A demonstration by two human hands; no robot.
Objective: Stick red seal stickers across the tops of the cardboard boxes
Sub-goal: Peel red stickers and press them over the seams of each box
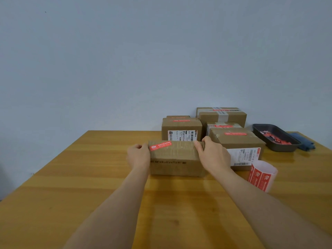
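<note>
Brown box (177, 159) (creased) bears red sticker (160, 145) at left

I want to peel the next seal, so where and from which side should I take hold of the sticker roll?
Probably grip the sticker roll round its curved outer wall, coming from the left with the right hand, which is nearest. It stands upright on the table beside the boxes, its left and near sides unobstructed.

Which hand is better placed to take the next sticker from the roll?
Right. The right hand grips the box end nearest the sticker roll; the left hand holds the far end.
</note>
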